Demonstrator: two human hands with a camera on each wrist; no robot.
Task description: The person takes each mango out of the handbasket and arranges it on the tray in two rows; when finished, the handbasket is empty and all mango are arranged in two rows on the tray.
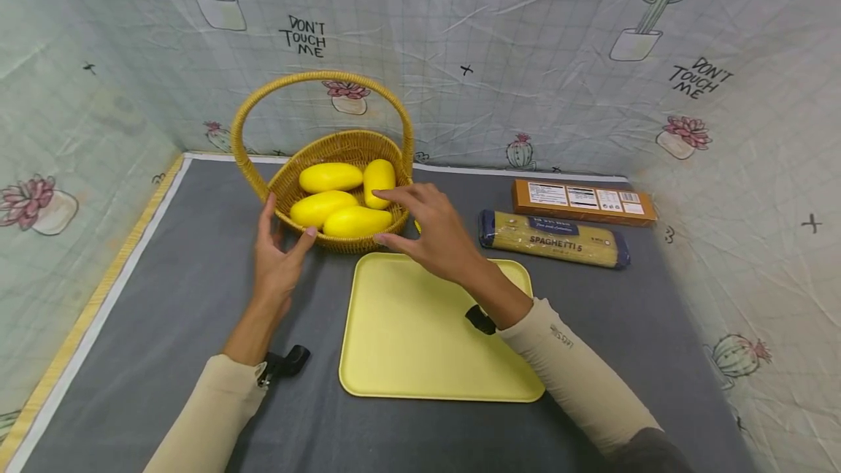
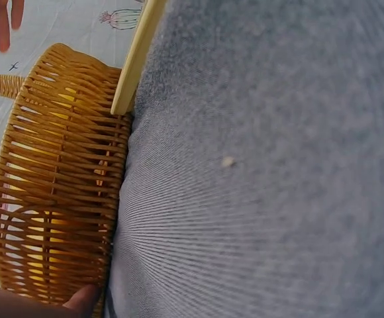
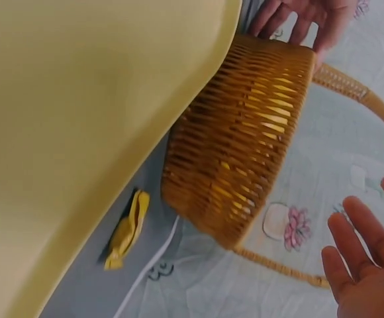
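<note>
A wicker basket [image 1: 342, 243] with a tall arched handle stands at the back left of the table. Several smooth yellow mangoes [image 1: 331, 177] lie inside it. My left hand [image 1: 279, 268] touches the basket's left end, thumb by the front rim and fingers along the side; in the right wrist view the left hand [image 3: 304, 20] has its fingers spread against the wicker. My right hand [image 1: 436, 236] hovers at the basket's right front, fingers extended and holding nothing. In the right wrist view the right hand [image 3: 371, 265] is apart from the basket [image 3: 238, 139].
A pale yellow tray [image 1: 434, 334] lies before the basket. To its right are a spaghetti packet [image 1: 555, 239] and an orange-brown box [image 1: 583, 201]. A small crumpled yellow piece [image 3: 127, 230] lies between tray and basket. Printed cloth [image 1: 460, 115] hangs behind.
</note>
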